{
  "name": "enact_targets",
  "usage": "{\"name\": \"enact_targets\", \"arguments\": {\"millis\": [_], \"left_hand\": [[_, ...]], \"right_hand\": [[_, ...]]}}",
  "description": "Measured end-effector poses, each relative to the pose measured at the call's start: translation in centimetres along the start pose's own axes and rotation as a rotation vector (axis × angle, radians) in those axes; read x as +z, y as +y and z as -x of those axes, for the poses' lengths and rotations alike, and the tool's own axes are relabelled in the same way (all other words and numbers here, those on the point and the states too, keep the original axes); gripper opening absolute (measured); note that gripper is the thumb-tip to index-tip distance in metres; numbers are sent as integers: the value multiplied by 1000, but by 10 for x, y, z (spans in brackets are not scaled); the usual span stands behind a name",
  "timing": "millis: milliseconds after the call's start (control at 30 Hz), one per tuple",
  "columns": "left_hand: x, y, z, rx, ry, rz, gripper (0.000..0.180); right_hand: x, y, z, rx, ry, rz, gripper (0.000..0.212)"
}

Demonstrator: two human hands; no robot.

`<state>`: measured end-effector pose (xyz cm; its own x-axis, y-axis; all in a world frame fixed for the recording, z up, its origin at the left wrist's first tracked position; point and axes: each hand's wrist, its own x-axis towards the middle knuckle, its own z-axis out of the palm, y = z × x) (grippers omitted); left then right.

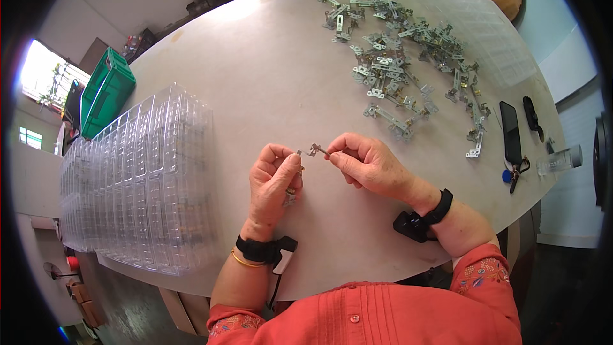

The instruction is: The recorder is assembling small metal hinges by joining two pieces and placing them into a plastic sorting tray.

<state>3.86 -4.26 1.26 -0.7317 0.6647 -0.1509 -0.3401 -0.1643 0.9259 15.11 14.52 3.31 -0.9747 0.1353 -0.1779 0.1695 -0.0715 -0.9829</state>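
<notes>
My left hand (271, 182) is closed around a small metal bracket (290, 198) with brass-coloured bits, whose lower end shows below the fingers. A thin tip of metal pokes out past the thumb. Between thumb and fingertips, my right hand (373, 163) pinches a small metal clip (315, 149) with a bent end pointing left. The clip's end is close to the tip at my left thumb; whether they touch is too small to tell. A loose pile of similar metal brackets (383, 70) lies beyond my right hand.
Stacked clear plastic trays (153, 179) stand left on the pale table (255, 70), with a green crate (107, 92) behind them. More clear trays (485, 32) lie far right. A black phone (510, 133), dark folding tool (531, 117) and clear bottle (560, 161) sit near the right edge.
</notes>
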Motion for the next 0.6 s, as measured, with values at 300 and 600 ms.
{"name": "enact_targets", "arguments": {"millis": [300, 600], "left_hand": [[2, 2, 4, 67, -69, -234, 11], [3, 4, 6, 30, -148, -236, 12]], "right_hand": [[-1, 3, -1, -10, 2, 6, 20], [-10, 8, -4, 197, -172, -391, 25]]}}
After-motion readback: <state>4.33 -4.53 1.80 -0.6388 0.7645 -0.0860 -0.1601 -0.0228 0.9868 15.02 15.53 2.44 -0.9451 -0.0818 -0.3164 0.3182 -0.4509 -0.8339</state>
